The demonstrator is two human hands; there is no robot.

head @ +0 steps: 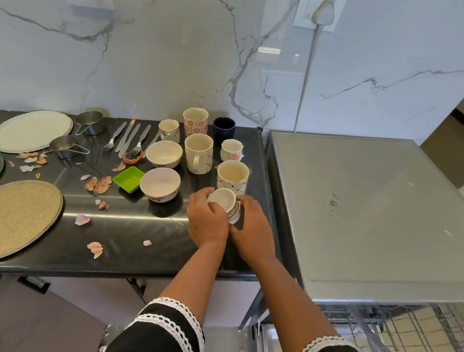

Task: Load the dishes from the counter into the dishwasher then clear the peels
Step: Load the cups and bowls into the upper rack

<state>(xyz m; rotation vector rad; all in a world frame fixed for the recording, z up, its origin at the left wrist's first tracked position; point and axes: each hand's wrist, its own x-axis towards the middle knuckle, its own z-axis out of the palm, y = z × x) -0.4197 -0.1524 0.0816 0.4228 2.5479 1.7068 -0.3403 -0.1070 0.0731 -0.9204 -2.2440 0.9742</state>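
Head view, cup: a small patterned cup (225, 203) sat at the near right corner of the dark counter (129, 230), tilted, mouth toward the camera's left, clasped between two hands.
Left hand: the left hand (207, 220) wrapped its fingers round the cup's left wall and rim, gripping it.
Right hand: the right hand (253, 229) cupped the cup's right side, fingers curled on it too; whether the base had cleared the counter, I could not tell.
Step in hand: by my reading, picking up the first cup for the rack; nearly everything else waited.
Doing it well: best to pass the cup to one hand, turn it mouth down, and swing it right and low.
Destination: the dishwasher's wire rack (421, 345) stood pulled out at lower right, under the grey dishwasher top (367, 211).
Neighbours: a tall cream mug (232, 176) stood just behind the cup, a white bowl (160, 183) just to its left; lifting straight up should avoid knocking either.
Further out: forks and knives (129, 140), plates (31, 131), and a green square dish (129, 179) lay on the counter.
Peels: pink onion peels (99, 185) lay scattered across the counter, a job for later.
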